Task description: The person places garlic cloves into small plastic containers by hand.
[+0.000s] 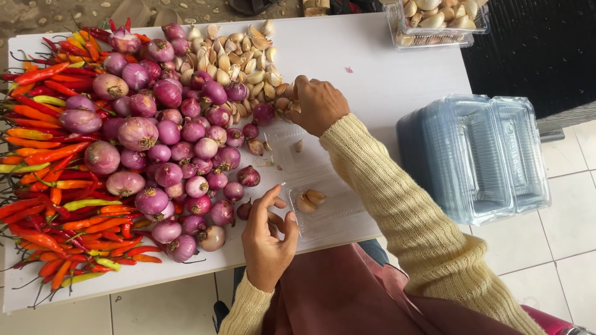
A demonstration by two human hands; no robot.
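Clear plastic, thin and hard to read against the white table [372, 56]: an open clamshell container [323, 208] lies at the near edge, its outline mostly lost in glare. Two garlic cloves [310, 200] sit in its near half, one more small clove in the far half.

Right hand [318, 104] reaches to the garlic pile [245, 59] at mid-table; fingers curl down onto the cloves at the pile's edge, tips hidden under the knuckles, so cannot tell whether a clove is pinched. Cream knit sleeve [397, 205] crosses over the container's right side and hides that rim.

Left hand [267, 239] rests at the near edge just beside the container's left corner; fingers loosely parted, thumb near the rim, nothing held.

Shallots [167, 142] heaped left of centre, the nearest ones just beside the left hand. Chillies [56, 180], red, orange and green, fill the left side; stems overhang the left edge.

Stack of empty clear containers [475, 158] stands off the table's right edge, its support not visible. A tray of cloves [434, 18] at the far right corner is cut by the frame top.

Open room: bare table between the garlic pile and the right edge, and a strip along the near left corner.
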